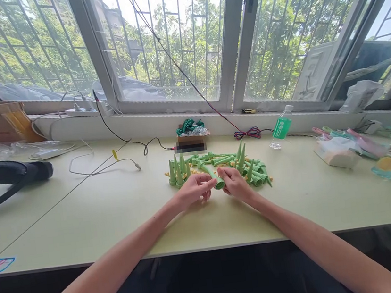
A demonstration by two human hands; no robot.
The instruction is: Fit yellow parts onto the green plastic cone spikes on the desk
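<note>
Two hands (pixel 195 190), one water bottle (pixel 281 129), many green cones (pixel 179 172)

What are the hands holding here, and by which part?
Both hands hold one green cone-shaped spike: the left hand pinches its narrow end, the right hand grips the wide open end.

Head view, down over table (pixel 83 217)

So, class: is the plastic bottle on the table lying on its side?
No, the bottle stands upright near the window sill, cap up, behind the green cones.
</note>
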